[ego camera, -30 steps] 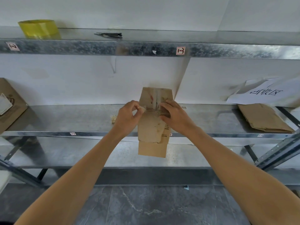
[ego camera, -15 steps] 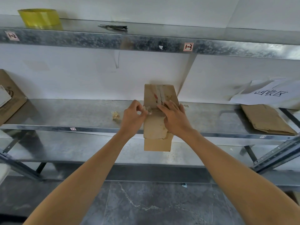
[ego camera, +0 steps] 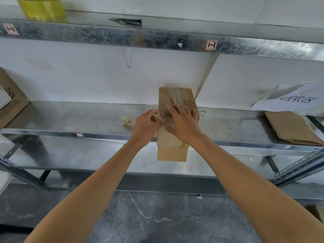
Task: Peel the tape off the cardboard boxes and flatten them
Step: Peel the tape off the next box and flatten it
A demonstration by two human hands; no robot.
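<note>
Cardboard box (ego camera: 172,153) lies on middle shelf (ego camera: 87,118), near end overhanging the front edge. Right hand (ego camera: 184,124) flat on box top, fingers spread, pressing. Left hand (ego camera: 146,126) at box's left edge, fingers pinching a crumpled tape strip (ego camera: 157,116). Small tape wad (ego camera: 126,120) just left of the hands. Flattened cardboard (ego camera: 291,127) lies far right.
</note>
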